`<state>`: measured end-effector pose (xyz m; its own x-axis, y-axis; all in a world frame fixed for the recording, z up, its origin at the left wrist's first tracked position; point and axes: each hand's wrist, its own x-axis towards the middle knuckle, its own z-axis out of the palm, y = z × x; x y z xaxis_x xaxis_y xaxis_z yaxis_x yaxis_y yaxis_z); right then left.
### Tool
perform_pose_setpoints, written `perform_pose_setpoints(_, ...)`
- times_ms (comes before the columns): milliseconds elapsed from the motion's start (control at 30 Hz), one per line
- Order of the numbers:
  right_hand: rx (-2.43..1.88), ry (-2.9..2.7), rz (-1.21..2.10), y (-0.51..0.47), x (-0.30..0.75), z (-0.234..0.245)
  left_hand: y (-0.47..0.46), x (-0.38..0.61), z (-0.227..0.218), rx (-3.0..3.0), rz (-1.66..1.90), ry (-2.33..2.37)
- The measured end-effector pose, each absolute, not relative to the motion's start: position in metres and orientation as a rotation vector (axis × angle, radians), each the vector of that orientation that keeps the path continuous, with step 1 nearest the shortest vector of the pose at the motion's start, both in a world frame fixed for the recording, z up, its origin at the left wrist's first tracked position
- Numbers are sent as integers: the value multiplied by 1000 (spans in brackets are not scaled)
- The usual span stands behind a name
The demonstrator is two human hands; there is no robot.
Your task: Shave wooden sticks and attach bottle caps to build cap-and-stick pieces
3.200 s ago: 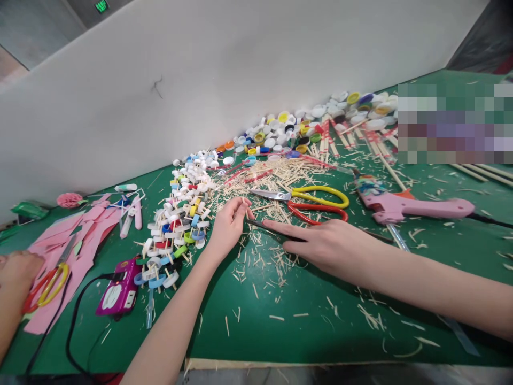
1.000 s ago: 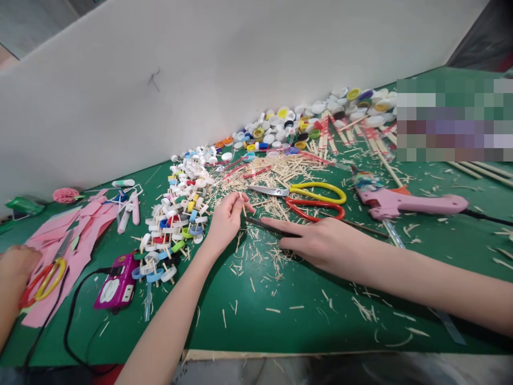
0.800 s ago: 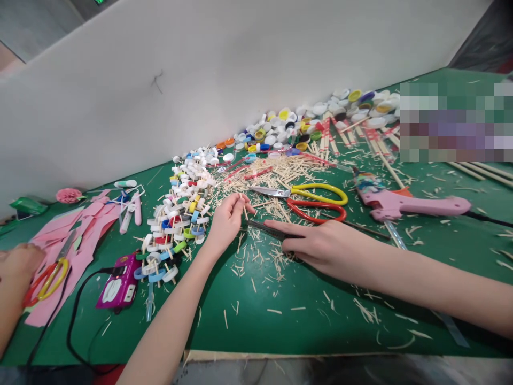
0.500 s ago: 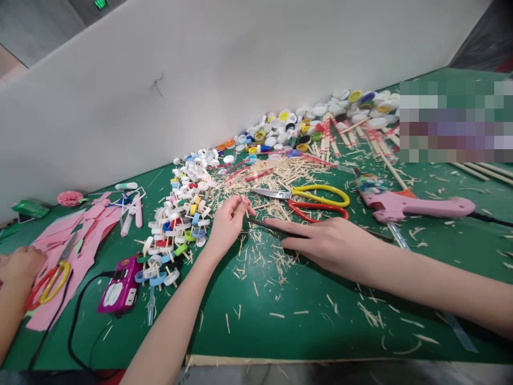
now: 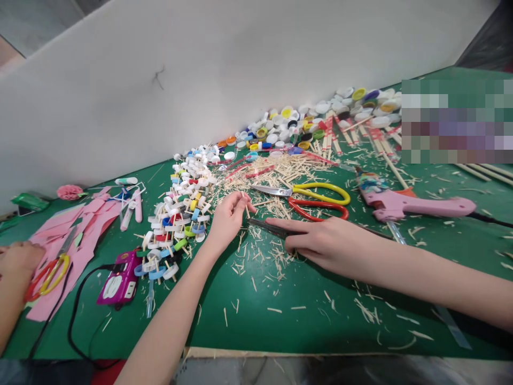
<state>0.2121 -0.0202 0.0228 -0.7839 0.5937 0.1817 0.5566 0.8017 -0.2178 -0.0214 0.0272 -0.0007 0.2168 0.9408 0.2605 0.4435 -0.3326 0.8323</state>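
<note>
My left hand (image 5: 230, 214) is closed, pinching a short thin wooden stick (image 5: 247, 213) in its fingertips. My right hand (image 5: 328, 240) wraps round a long, dark, narrow tool like a knife or file (image 5: 274, 229), with the index finger stretched along its top. The tool's tip lies close to the stick; whether they touch, I cannot tell. Just beyond the right hand rest scissors (image 5: 320, 196) with one yellow and one red handle, blades pointing left. Pale wood shavings (image 5: 276, 256) are scattered under and around both hands on the green table (image 5: 296, 337).
Left of my hands stand bottle caps on sticks (image 5: 180, 214); loose caps (image 5: 280, 125) lie by the white partition (image 5: 240, 59). A pink glue gun (image 5: 420, 204) is at right. A purple power strip (image 5: 120, 280), pink paper (image 5: 94, 224), other scissors (image 5: 52, 275) and another person's hand (image 5: 18, 262) are at left.
My right hand and the dark tool have shifted very slightly to the right. The stick in my left fingertips shows a little more; both grips stay the same.
</note>
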Motion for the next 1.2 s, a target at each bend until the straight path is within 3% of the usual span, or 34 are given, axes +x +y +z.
perform_pose_setpoints(167, -868, -2598, 556, -13, 219, 27, 28, -22, -1, 1859, 1036, 1272)
perform_pose_setpoints(400, -798, -2712, -38, -14, 218, 17, 29, -23, -3, 1854, 1045, 1256)
perform_pose_setpoints(567, -818, -2773, -251, -16, 215, 14, 29, -22, -2, 1855, 1039, 1247)
perform_pose_setpoints(1200, -857, -2774, -34, -15, 210, 11, 24, -21, 0, 1926, 1043, 1306)
